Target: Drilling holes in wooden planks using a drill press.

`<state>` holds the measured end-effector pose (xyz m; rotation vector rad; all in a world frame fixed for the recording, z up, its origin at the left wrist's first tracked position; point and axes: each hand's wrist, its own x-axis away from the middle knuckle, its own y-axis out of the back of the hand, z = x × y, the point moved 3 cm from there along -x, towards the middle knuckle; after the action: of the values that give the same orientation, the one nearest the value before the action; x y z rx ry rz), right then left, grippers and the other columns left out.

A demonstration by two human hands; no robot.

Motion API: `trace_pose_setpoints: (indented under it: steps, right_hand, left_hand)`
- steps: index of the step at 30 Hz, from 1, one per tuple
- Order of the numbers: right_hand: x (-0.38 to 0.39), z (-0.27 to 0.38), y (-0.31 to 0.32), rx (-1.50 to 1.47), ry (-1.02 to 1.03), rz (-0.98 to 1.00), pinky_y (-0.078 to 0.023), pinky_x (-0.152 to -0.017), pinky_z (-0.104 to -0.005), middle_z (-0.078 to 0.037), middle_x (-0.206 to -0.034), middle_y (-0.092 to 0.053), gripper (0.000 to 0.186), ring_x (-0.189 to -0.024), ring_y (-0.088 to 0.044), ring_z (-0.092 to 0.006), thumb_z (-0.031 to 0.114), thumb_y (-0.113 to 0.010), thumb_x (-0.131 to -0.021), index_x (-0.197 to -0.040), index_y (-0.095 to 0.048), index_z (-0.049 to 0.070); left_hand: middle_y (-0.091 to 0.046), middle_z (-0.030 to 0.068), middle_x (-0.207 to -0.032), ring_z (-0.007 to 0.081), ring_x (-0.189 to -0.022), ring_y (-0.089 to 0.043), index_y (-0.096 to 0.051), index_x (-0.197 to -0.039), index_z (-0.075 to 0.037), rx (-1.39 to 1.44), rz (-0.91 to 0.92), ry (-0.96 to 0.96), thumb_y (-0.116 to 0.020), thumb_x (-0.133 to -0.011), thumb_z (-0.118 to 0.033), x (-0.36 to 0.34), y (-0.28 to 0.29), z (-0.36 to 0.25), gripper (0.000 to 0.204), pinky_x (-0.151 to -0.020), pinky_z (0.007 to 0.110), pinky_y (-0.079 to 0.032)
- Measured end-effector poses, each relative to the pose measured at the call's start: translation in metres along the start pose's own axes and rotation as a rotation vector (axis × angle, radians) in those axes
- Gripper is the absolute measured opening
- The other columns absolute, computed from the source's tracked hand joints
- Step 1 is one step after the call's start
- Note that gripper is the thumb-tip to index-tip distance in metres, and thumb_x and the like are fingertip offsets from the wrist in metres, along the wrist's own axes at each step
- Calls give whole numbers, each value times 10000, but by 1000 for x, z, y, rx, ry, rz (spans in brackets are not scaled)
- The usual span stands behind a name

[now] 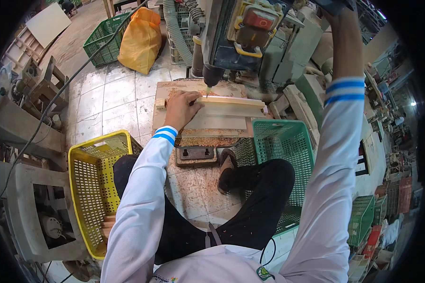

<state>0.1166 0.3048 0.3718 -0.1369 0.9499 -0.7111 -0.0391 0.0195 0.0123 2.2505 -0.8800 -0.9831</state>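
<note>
A drill press with a dark chuck [213,74] stands ahead of me, its thin bit pointing down at a light wooden strip [233,101]. The strip lies across the wooden worktable, along a board used as a fence or jig [217,113]. My left hand [181,108] is closed on the strip's left part, its thumb and forefinger close to the bit. Raised at the upper right, my right hand [336,10] is wrapped round a dark lever handle [328,4] of the press. The picture's edge cuts off part of that hand.
A yellow crate [73,184] with a few wood pieces stands by my left leg. A green crate [307,141] is by my right leg. Wood chips lie on the table's front ledge [208,142]. Farther off are an orange sack [140,42] and another green crate [99,45]; a cable hangs at left.
</note>
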Motion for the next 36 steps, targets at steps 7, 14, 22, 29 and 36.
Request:
trace_pose_setpoints:
  steps: [7, 14, 22, 29, 36]
  right_hand:
    - [-22, -9, 8, -136, -34, 11, -518, -930, -403, -115, -1159, -668, 288, -1034, -647, -228, 204, -523, -999, -1193, -630, 19]
    - [-24, 1, 10, -702, -391, 176, -555, -896, -415, -122, -1169, -650, 287, -1002, -645, -236, 167, -497, -1015, -1221, -619, 7]
    - [25, 16, -30, -1009, -752, 312, -504, -812, -308, -74, -1089, -646, 277, -929, -605, -159, 167, -525, -997, -1196, -640, 12]
    - [64, 39, -60, 381, 303, -21, -476, -860, -296, -42, -1060, -660, 300, -949, -610, -142, 276, -554, -993, -1148, -666, 44]
    - [82, 55, -32, 577, 341, -93, -509, -909, -318, -93, -1118, -675, 237, -1036, -643, -184, 150, -552, -961, -1157, -642, 52]
  left_hand:
    - [-731, 63, -1097, 280, -1051, -624, -764, -1051, -93, -4, -35, -54, -771, -788, -264, 0, -2, 2, 314, -940, 392, -496]
    - [-720, 85, -1131, 298, -1044, -626, -749, -1096, -85, -67, -36, -46, -767, -805, -245, 2, -2, 2, 333, -941, 396, -498]
    - [-727, 43, -1129, 265, -1083, -606, -761, -1066, -103, -42, -35, -36, -755, -807, -270, 2, -1, -2, 309, -998, 401, -448]
    - [-722, 54, -1139, 270, -1076, -612, -751, -1078, -84, -64, -21, -18, -746, -814, -256, 3, 1, -5, 315, -1011, 398, -440]
    - [-719, 62, -1139, 280, -1079, -610, -746, -1082, -74, -47, -27, -17, -742, -813, -236, 3, 1, -4, 315, -1011, 403, -443]
